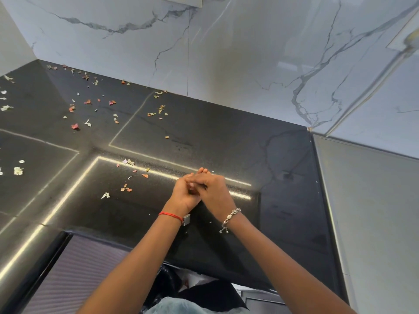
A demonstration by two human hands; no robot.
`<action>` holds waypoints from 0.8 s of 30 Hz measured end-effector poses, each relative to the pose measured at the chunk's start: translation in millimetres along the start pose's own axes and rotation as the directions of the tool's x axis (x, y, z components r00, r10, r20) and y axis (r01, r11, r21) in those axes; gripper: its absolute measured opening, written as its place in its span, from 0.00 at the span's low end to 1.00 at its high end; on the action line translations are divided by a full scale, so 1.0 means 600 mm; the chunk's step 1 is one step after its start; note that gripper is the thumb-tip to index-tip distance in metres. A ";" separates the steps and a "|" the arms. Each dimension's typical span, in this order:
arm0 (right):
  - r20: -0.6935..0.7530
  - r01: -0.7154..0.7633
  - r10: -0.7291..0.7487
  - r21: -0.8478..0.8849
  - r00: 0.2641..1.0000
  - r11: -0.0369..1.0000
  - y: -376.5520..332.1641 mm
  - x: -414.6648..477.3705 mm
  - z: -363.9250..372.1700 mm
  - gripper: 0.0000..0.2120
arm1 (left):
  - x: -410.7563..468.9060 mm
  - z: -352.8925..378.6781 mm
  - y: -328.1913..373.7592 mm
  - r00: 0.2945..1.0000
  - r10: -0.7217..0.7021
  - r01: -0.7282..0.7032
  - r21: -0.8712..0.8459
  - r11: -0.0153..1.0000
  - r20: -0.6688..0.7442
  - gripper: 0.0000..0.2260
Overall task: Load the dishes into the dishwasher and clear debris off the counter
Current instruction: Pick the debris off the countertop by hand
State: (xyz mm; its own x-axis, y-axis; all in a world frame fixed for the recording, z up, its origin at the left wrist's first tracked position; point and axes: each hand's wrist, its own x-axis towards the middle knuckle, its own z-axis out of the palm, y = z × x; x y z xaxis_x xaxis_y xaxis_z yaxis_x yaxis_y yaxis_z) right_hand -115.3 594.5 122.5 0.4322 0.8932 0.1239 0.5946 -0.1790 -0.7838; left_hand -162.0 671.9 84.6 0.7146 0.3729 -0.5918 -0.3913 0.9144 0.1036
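Two hands meet above the near part of the black counter (215, 137): the left hand (184, 197), with a red thread (171, 215) on its wrist, is cupped, and the right hand (214, 191), with a silver bracelet (231, 215), lies over it. The fingers of both are curled and pressed close together. I cannot tell if they hold scraps between them.

The debris (74, 126) is small torn scraps in red, orange and white. It lies scattered over the left and back part of the counter, and some pieces (125, 189) are just to the left of the hands. No dishes and no dishwasher are in view.

The step in hand seems to be gathering the scraps. To do it well, I think it is better to sweep with a flat palm toward the counter edge and to catch the pieces in the cupped hand below. The pieces look light, so a quick move may blow them away.

Nothing stands between the hands and the scraps, but the farthest ones lie against the marble wall (226, 53), in the far left corner, which needs a long reach. A ribbed grey panel (79, 268) is under the counter edge.
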 end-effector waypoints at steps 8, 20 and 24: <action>-0.389 -0.005 0.051 0.119 0.920 0.993 0.032 0.007 -0.016 0.06 | -0.001 -0.002 0.001 1.000 0.008 -0.008 -0.003 1.000 0.000 0.15; 0.389 0.045 0.158 -0.464 0.908 0.885 0.126 0.011 -0.016 0.25 | -0.031 -0.027 0.020 0.999 0.041 -0.041 0.009 0.999 -0.016 0.16; 0.485 0.069 0.081 -0.283 0.871 0.957 0.119 -0.042 -0.041 0.22 | -0.039 -0.025 0.017 0.999 0.042 -0.042 0.013 0.999 -0.007 0.16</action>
State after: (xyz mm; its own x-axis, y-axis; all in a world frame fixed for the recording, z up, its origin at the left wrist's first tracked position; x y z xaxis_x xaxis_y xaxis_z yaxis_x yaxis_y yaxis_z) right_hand -67.2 548.8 78.6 0.0955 0.9632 -0.2512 0.7906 -0.2267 -0.5688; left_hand -191.5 670.0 87.4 0.6938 0.4095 -0.5924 -0.4127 0.9002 0.1389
